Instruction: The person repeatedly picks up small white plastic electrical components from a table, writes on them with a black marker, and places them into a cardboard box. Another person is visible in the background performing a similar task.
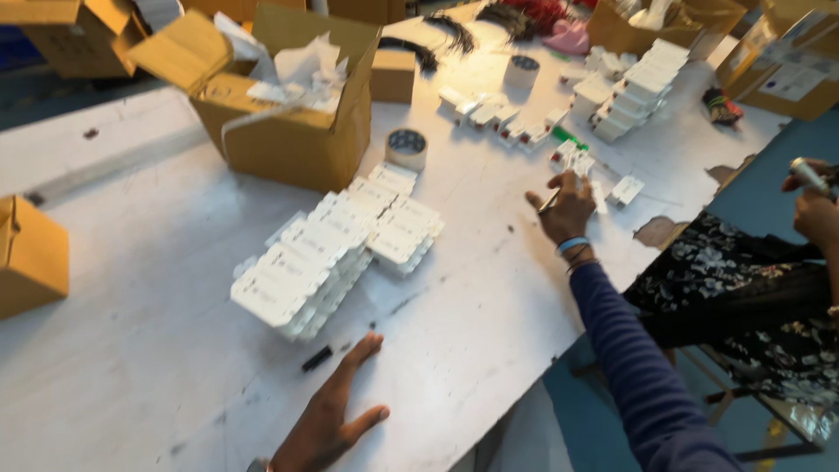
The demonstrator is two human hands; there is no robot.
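Observation:
My left hand (328, 419) lies flat on the white table (131, 262) near its front edge, fingers apart and holding nothing. A small black stick-like object (316, 358) lies just beyond its fingertips. A stacked batch of small white boxes (336, 253) stands further back. My right hand (568, 210), on a blue-sleeved arm with a blue wristband, reaches out to the right and grips a thin pen-like tool (549, 203). It rests right by a few loose small white boxes with red marks (572, 157).
An open cardboard carton (297, 131) with paper inside stands at the back, two tape rolls (406, 149) near it. More white boxes (634, 87) are stacked at the far right. Another person in floral clothing (743, 280) sits at the right, a hand (817, 210) holding a small cylinder.

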